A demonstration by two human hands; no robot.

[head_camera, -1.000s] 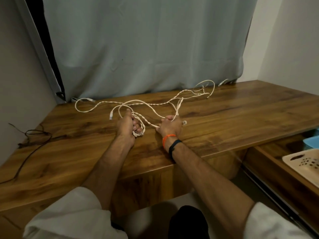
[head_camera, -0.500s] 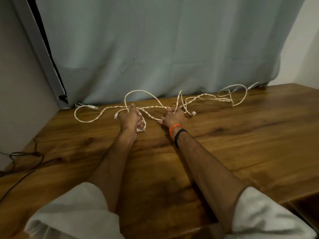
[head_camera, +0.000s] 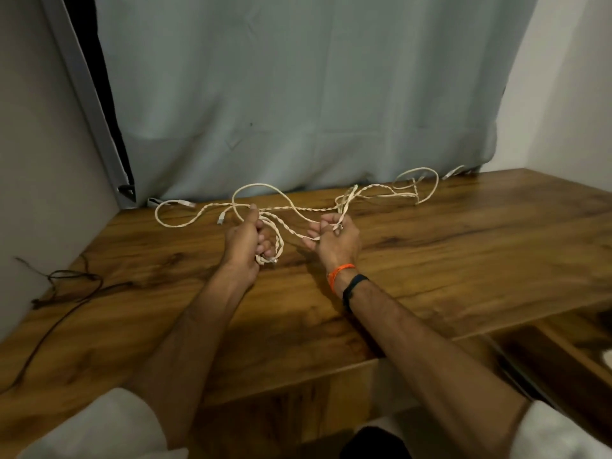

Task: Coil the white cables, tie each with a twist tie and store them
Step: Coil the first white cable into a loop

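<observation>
Since a second ago, both of my hands are sitting further apart on the desk (head_camera: pixel 463 260), and a tall loop of cable is standing up behind my left hand where the strands were lying flatter.

I am looking down at a wide wooden desk with a pale grey curtain (head_camera: pixel 298 94) hanging behind it. A thin dark cord (head_camera: pixel 66 286) is trailing off the desk's left side, apart from my work.

The white cables (head_camera: pixel 298 210) are sprawling across the far half of the desk, from a loop near the left back corner to more loops by the curtain on the right. Some stretches are twisted around each other like rope. They are looking light, limp and a little springy, so I judge they will bend easily but will snag where they are tangled.

My left hand (head_camera: pixel 245 240) is gripping a small bundle of gathered loops, fingers curled round it, with a plug end poking out below. My right hand (head_camera: pixel 334 236) is pinching several strands that are running back toward the curtain.

I would judge the best hold to be on the cord itself just behind a plug, feeding slack loop by loop. I am seeing no twist tie.
</observation>
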